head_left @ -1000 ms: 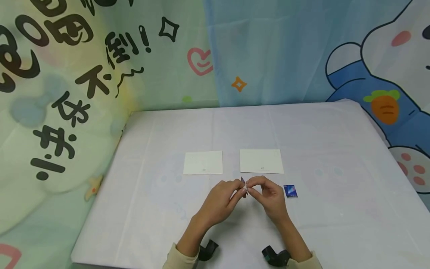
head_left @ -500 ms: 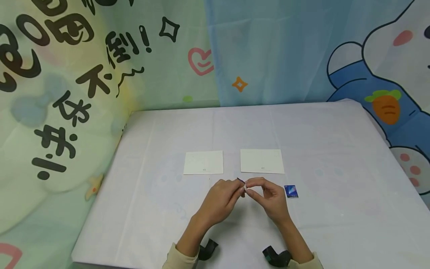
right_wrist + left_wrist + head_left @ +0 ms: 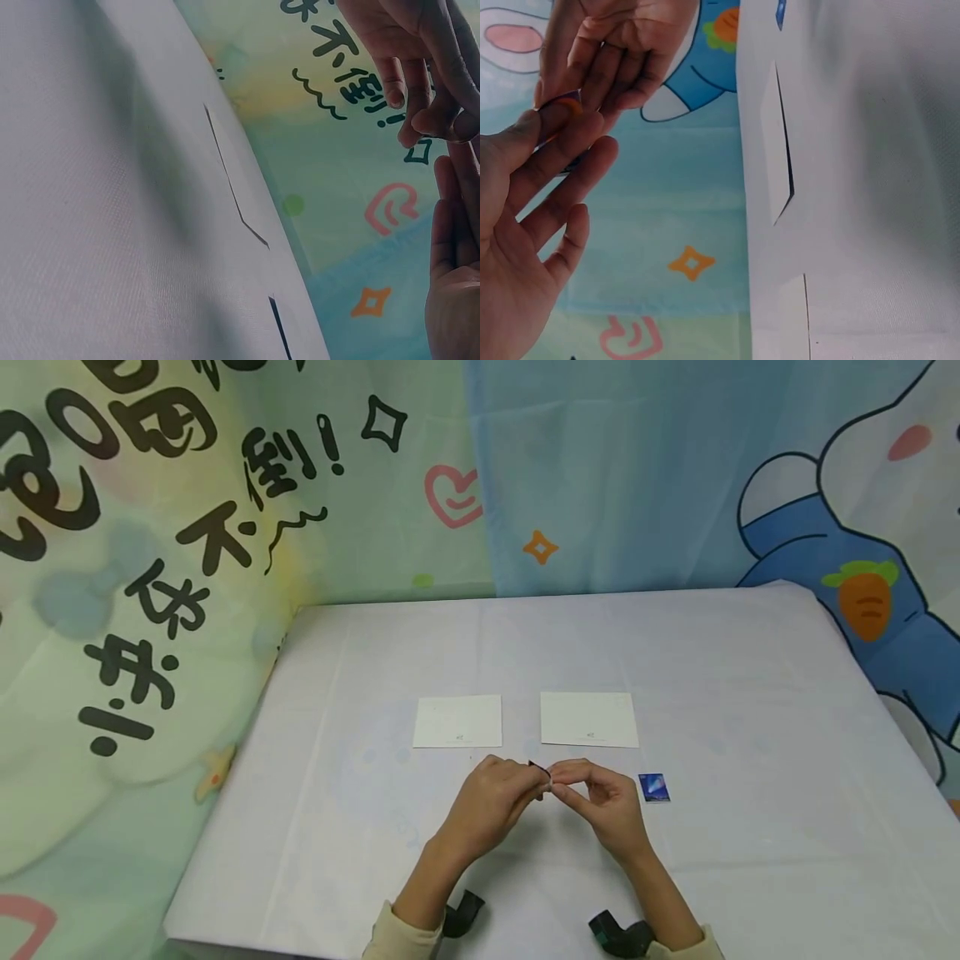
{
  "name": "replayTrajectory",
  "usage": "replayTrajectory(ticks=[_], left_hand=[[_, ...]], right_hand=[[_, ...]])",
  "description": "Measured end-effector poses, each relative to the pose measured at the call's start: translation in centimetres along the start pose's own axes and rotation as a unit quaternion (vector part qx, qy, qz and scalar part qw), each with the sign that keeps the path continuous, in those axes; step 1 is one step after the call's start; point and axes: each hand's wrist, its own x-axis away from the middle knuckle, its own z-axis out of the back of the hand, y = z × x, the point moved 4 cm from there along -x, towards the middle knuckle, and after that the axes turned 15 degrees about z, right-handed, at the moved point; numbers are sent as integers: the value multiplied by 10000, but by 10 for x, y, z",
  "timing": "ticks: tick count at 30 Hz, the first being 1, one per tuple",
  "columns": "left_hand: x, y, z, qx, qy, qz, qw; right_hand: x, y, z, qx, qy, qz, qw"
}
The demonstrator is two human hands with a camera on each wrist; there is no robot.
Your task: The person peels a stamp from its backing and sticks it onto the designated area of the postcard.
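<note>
A small dark-blue printed square with an orange curve on it is between both hands above the white table. My left hand pinches it between thumb and forefinger; the square looks bent in the left wrist view. Tips of the thumb and forefinger of my right hand meet at its right edge and pinch there. Fingers hide most of the square. In the right wrist view the left hand shows above the right hand, and the square is barely visible. A second small blue square lies on the table right of my right hand.
Two white cards, a left card and a right card, lie side by side beyond my hands on the white-covered table. Printed cloth hangs behind and to the left. Black wrist mounts sit below the forearms.
The held square's raised corner has tipped down and left, and now shows as a thin dark edge over my left fingers. Both hands stay in nearly the same place; the view shifts slightly.
</note>
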Motion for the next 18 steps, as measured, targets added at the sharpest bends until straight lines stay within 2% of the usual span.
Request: replayTrajectory(ticks=[8,14,18], left_hand=[[0,2,3,-444,317,-198,9983],[2,1,4,-607,311,-221,9974],[2,0,4,-613,307,-204,9974]], right_hand=[[1,0,0,265,-106,-207,9994],[1,3,0,553,-253,-442,9972],[1,5,2,514,-368,-465,9969]])
